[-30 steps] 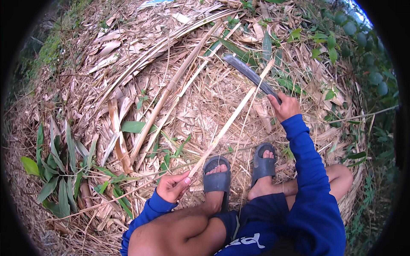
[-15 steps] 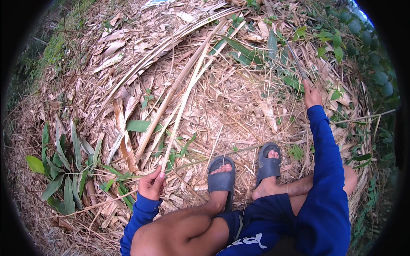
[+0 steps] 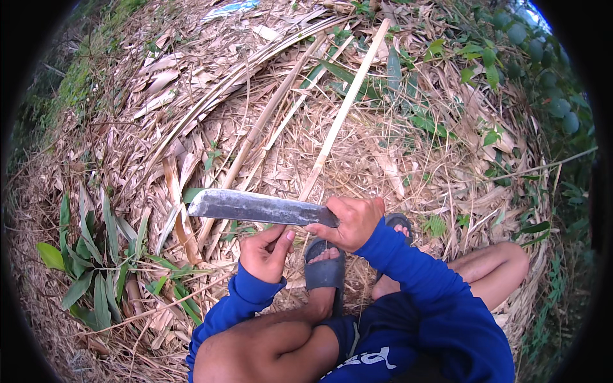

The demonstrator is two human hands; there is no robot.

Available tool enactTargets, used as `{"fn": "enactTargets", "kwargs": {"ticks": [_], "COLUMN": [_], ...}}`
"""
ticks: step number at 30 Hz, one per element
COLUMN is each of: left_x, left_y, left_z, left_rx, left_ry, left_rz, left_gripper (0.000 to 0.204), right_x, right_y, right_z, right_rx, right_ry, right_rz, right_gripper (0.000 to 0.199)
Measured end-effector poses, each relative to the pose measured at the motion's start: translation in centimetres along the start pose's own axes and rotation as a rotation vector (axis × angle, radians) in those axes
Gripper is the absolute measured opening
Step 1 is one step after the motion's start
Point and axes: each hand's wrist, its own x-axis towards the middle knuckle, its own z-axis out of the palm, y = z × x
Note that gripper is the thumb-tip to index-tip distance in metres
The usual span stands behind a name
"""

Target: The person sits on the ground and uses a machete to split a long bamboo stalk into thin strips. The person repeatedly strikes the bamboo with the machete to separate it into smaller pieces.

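In my right hand (image 3: 359, 220) is a machete (image 3: 262, 208), its broad dark blade lying almost level and pointing left. Just below the blade, my left hand (image 3: 265, 256) is closed, thumb and fingers pinched together. From there a long pale bamboo strip (image 3: 345, 107) runs away from me, up and to the right, its far part over the litter. The blade crosses over the near part of the strip and hides it, so I cannot tell whether the edge touches it. The machete's handle is covered by my right fingers.
Dry leaves and stalks cover the ground. Long split canes (image 3: 255, 131) lie left of the strip. A broad-leaved green plant (image 3: 96, 268) grows at left, vines (image 3: 549, 83) at right. My sandalled foot (image 3: 324, 271) stands just below the blade.
My right hand has swung the machete in from the far right to above my left hand. The left hand has moved right and slightly up; the strip's far end has swung right.
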Motion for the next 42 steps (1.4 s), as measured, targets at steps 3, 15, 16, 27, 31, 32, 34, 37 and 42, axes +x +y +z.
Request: {"fn": "enactTargets", "kwargs": {"ticks": [3, 15, 16, 27, 31, 32, 34, 37, 42], "left_x": [-0.3, -3.8, -4.2, -2.5, -2.4, -2.6, -2.8, -3.1, -3.3], "left_y": [-0.4, -2.2, -2.9, -2.2, -1.7, -1.7, -1.9, -1.5, -1.6], "left_z": [-0.6, -3.0, -3.3, -1.5, -1.2, -1.3, -1.6, -1.9, -2.4], "left_rx": [0.042, -0.183, -0.156, -0.202, -0.127, -0.094, -0.096, -0.145, -0.105], "left_ry": [-0.053, -0.094, -0.128, -0.090, -0.117, -0.123, -0.139, -0.148, -0.135], "left_rz": [-0.009, -0.133, -0.152, -0.117, -0.070, -0.054, -0.046, -0.026, 0.072], "left_gripper": [0.023, 0.030, 0.029, 0.032, 0.031, 0.031, 0.030, 0.030, 0.031], "right_x": [-0.1, 1.9, 2.4, 0.6, 0.2, 0.1, -0.1, 0.3, 0.7], "right_y": [-0.4, 4.9, 7.2, 2.5, 0.6, 0.7, 0.9, 0.6, 0.3], "right_z": [0.9, -2.3, -3.3, -3.7, -3.1, -3.2, -3.4, -4.1, -4.1], "right_rx": [-0.036, -0.133, -0.065, -0.139, -0.188, -0.182, -0.175, -0.242, -0.321], "right_ry": [-0.002, 0.143, 0.202, 0.040, -0.058, -0.038, -0.002, 0.025, 0.053], "right_rz": [-0.030, 0.314, 0.397, 0.082, 0.024, 0.015, -0.004, -0.062, -0.072], "right_gripper": [0.057, 0.058, 0.059, 0.057, 0.058, 0.059, 0.059, 0.059, 0.056]}}
